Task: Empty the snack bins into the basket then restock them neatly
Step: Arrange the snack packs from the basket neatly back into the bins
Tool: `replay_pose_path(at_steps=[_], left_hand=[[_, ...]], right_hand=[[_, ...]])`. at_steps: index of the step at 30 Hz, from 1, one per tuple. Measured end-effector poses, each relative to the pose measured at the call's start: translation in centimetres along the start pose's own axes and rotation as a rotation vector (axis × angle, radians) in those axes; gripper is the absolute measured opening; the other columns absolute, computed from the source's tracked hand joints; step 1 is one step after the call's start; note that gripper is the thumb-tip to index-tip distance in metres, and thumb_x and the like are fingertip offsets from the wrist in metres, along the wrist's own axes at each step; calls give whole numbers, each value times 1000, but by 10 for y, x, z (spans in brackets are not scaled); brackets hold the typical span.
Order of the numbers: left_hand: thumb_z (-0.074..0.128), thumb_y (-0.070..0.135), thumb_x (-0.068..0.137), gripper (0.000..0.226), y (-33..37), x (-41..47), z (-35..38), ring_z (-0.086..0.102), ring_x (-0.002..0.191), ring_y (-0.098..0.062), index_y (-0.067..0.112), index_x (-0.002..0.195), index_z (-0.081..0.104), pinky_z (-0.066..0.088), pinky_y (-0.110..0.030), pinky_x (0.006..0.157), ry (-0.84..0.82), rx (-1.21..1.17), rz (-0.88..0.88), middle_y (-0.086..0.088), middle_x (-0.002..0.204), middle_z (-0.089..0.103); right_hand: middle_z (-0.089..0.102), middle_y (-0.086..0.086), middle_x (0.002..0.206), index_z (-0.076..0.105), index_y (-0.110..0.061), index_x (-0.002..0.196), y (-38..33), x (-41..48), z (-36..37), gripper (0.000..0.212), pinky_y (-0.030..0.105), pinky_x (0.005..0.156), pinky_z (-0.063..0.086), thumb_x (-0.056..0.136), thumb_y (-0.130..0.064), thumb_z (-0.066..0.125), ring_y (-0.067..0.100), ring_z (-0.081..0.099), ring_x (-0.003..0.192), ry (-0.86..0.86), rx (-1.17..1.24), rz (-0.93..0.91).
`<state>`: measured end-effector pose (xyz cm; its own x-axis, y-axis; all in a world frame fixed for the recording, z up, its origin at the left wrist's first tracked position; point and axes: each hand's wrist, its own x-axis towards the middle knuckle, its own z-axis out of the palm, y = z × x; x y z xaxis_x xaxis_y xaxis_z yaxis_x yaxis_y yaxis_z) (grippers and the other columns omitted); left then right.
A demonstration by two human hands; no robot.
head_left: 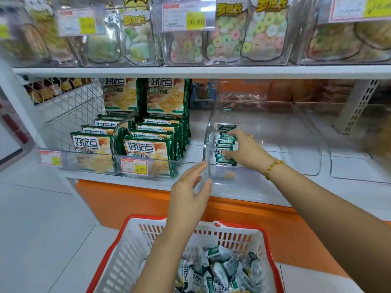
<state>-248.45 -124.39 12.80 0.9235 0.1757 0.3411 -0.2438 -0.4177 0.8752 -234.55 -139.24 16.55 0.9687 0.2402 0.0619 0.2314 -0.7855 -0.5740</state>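
- The right hand (243,149) is inside the clear bin (296,172). Its thumb and fingers hold a few packs in the row of small packs (225,142).
- The row stands on edge, tight against the bin's left wall. I think the wall helps to keep the packs from tipping over.
- The left hand (190,187) is at the bin's front left corner. Its fingers are straight and rest on the clear plastic. It holds nothing. It is probably there to stop the bin from sliding while the other hand works.
- Most of the bin has nothing in it. Only this one short row is inside, so filling it looks just begun.
- The basket (118,240) sits right below the hands, in front of the white shelf (118,178). A heap of loose packs (222,269) lies in it, all mixed up. They are close by, so they are easy to grab.
- The big green packs (146,146) in the bins to the left stand in neat rows facing front. The small row should end up like that too.
- Next job, I think: pick up more loose packs and add them to the row.
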Motion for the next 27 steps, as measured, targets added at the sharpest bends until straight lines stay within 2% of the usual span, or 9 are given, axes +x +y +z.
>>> replay_pose_path(at_steps=[4,8,11,13,15,17,20,24,27], left_hand=[[60,17,92,11,-14,-24,-10,59,73,0,18,83,67,43,-8,66,86,-48,-26,10,78,66],[57,27,93,34,-63,-61,-11,38,49,-5,12,63,50,28,-17,50,-22,114,-164,7,51,43],[56,22,93,26,-111,-95,1,47,55,-1,19,67,53,42,-21,58,-294,315,-392,9,61,52],[58,22,91,6,-135,-119,10,60,79,-10,19,91,63,51,-29,79,-494,435,-561,1,90,65],[62,27,89,32,-153,-141,12,58,99,-17,15,118,58,47,-29,90,-631,604,-693,-4,117,61],[64,36,87,47,-163,-154,7,54,111,-20,12,125,53,45,-28,94,-680,752,-753,-5,121,56],[70,49,78,69,-170,-158,-6,45,125,-25,13,133,46,41,-34,101,-566,770,-831,-9,136,48],[70,52,78,73,-168,-147,-29,52,111,-22,10,133,45,43,-34,95,-644,810,-913,-10,134,52],[75,40,79,57,-161,-142,-39,52,87,-16,6,118,52,41,-28,77,-779,689,-995,-10,119,56]], right_hand=[[56,0,73,55,-14,81,-11,-40,-5,13,12,62,41,87,-19,65,3,48,66,319,138,-297],[49,-12,63,52,-20,76,-10,-89,19,18,13,57,37,89,-26,63,0,47,60,-40,-25,-444],[56,-9,79,56,-23,88,13,-112,63,13,21,62,37,92,-35,58,5,47,72,-473,-288,-427],[61,-1,98,59,-19,103,34,-128,96,17,24,63,37,92,-31,58,12,47,83,-673,-439,-359],[60,6,113,56,-15,118,58,-144,126,30,29,72,42,89,-22,61,19,51,93,-791,-530,-359],[54,9,126,48,-18,133,75,-159,152,49,37,86,46,86,-15,65,27,53,110,-890,-542,-366],[43,15,140,38,-17,143,81,-177,180,68,46,101,40,83,-7,69,32,42,124,-1061,-524,-470],[20,16,154,22,-27,150,88,-189,207,93,54,99,41,76,-6,75,38,33,130,-1141,-652,-533],[32,17,146,26,-22,147,93,-190,215,89,53,97,43,74,-7,75,38,42,124,-1125,-584,-502]])
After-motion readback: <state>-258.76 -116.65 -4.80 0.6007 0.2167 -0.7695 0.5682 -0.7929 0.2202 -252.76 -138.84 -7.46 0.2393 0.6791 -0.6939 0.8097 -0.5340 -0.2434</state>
